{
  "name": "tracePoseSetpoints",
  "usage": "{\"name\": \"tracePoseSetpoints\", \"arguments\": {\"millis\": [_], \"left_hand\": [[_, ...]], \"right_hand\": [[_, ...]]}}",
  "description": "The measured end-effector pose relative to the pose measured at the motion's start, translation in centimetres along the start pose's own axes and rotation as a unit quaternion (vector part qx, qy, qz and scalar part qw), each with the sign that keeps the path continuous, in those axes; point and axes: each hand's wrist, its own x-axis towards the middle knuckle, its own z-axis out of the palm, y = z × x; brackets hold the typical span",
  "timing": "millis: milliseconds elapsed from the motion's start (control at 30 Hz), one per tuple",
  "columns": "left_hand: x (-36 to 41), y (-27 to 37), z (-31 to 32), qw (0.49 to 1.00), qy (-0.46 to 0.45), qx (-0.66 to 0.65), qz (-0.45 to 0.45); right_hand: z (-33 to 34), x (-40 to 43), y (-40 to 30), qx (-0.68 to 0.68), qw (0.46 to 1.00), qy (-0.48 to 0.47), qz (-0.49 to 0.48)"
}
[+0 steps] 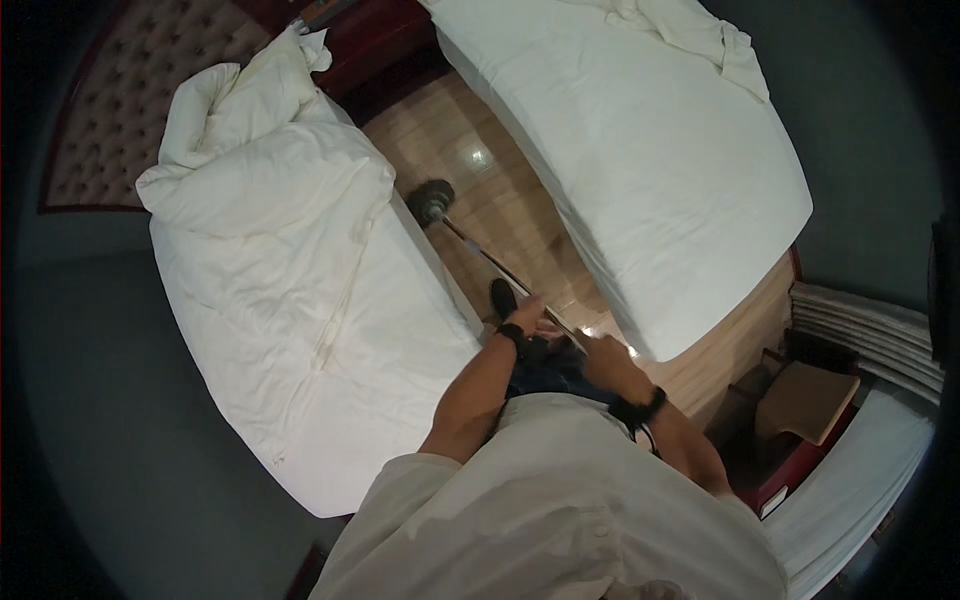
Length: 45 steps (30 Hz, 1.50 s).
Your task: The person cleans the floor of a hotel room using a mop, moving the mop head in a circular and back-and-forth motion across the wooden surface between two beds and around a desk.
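Observation:
A spin mop slants away from me across the wood-look floor [480, 161]. Its metal handle [495, 264] runs up between my hands. My left hand [531, 315], with a dark band at the wrist, is closed around the shaft lower down. Higher, near the handle's end, my right hand [611, 366] grips it, also with a dark band at the wrist. The round grey-green mop head [431, 199] lies on the floor against the side of the left bed [405, 300]. My dark shoe [502, 297] shows beside the shaft.
A rumpled white duvet [277, 180] covers part of the left bed, below a tufted headboard [165, 97]. Another white-sheeted bed [637, 172] bounds the aisle on the right. A dark red cabinet [375, 37] closes the far end. At lower right stands a brown chair [806, 401] near a curtain [862, 326].

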Motion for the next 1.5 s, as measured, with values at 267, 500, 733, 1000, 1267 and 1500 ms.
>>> {"name": "tracePoseSetpoints", "arguments": {"millis": [267,500,733,1000,1267,1500], "left_hand": [[4.8,-5.1,2.9,0.987,-0.116,-0.065,-0.091],[2.7,-0.7,1.6,0.964,-0.038,-0.261,-0.014],[1.3,4.9,-3.2,0.957,-0.032,-0.281,0.070],[1.5,9.1,-5.3,0.967,0.088,-0.204,0.121],[2.0,8.8,3.4,0.997,-0.008,-0.052,0.058],[4.8,8.1,10.7,0.993,-0.086,-0.024,-0.083]], "right_hand": [[-6.7,-8.6,-0.6,0.016,0.996,-0.026,0.084],[-5.1,-3.3,0.7,0.116,0.989,0.094,0.002],[-0.7,11.3,-0.4,0.092,0.986,0.095,-0.105],[-1.3,20.3,-2.9,0.095,0.985,0.020,-0.144],[-3.6,11.0,6.2,0.067,0.991,0.076,-0.086],[-11.9,-0.4,7.8,0.054,0.996,0.013,0.072]]}}
